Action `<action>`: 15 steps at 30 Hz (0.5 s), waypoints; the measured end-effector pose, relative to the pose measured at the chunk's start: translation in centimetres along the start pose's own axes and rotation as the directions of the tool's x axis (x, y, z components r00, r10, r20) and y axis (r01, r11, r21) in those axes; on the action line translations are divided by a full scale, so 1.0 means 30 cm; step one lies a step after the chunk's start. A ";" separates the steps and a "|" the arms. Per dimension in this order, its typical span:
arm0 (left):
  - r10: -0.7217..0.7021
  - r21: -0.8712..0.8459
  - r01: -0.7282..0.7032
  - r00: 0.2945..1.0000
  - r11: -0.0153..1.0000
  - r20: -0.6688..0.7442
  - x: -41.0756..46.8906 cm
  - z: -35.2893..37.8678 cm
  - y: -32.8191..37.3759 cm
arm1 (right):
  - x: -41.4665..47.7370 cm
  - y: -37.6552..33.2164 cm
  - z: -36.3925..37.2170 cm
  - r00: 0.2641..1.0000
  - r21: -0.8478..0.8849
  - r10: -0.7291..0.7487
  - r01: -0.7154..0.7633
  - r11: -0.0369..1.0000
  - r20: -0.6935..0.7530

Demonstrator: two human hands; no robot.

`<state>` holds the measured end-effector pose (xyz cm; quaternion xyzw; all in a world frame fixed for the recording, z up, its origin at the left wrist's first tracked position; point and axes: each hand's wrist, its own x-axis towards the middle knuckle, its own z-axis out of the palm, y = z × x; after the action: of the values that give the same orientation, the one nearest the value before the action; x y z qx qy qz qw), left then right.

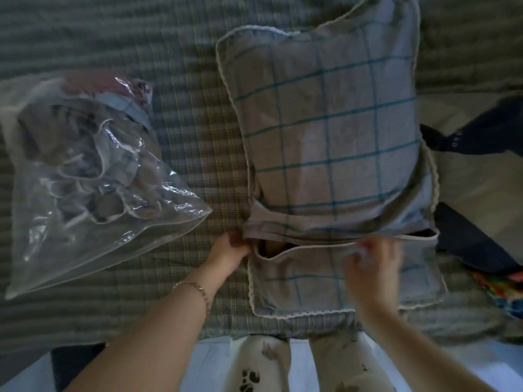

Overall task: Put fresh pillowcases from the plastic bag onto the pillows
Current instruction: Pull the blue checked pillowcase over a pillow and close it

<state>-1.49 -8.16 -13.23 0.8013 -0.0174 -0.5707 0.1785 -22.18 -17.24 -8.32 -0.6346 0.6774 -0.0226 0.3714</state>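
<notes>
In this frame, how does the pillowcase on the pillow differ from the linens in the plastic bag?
The pillowcase lies spread out, smooth and filled; the bagged linens sit crumpled in a heap. The pillowcase is being handled: the left hand grips its open end and the blurred right hand is at its trim, while the plastic bag lies untouched to the left. Both show greyish cloth with white edging.

Home bedroom: bed under checked bedspread (198, 142), cased pillow (328, 131), clothes (481, 131) alongside.
</notes>
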 end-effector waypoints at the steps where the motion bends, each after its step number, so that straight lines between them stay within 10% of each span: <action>1: -0.012 -0.063 0.014 1.000 0.998 0.027 0.017 0.006 -0.002 | -0.042 -0.029 0.039 0.988 0.009 -0.093 0.092 0.996 0.126; 4: -0.019 -0.228 0.034 0.998 0.973 0.068 0.018 0.023 0.020 | -0.120 -0.111 0.145 0.874 -0.002 -0.266 0.292 0.957 0.406; 15: -0.007 -0.472 0.097 0.982 0.876 0.189 -0.045 -0.030 -0.001 | -0.034 -0.247 0.255 0.833 -0.091 -0.271 0.355 0.930 0.482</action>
<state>-1.15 -7.57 -11.75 0.6771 0.1297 -0.6323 0.3533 -11.96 -14.40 -9.64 -0.7545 0.4552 0.1285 0.4549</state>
